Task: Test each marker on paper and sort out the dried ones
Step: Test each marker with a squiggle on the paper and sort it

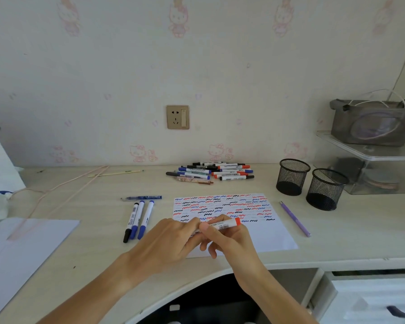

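left hand (pixel 173 239) + right hand (pixel 227 237) | both grip red marker (pixel 225 224) | over paper (pixel 274 235)

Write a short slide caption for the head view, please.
Both hands hold a red-ended marker over the squiggle-covered test paper.

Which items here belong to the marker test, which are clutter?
Job:
- red-ended white marker, held by left hand and right hand
- white paper sheet covered in squiggles
- pile of untested markers
- three markers set aside
- two black mesh cups

Lying about:
- purple pen
- blue pen
- gold wall socket
- grey pouch
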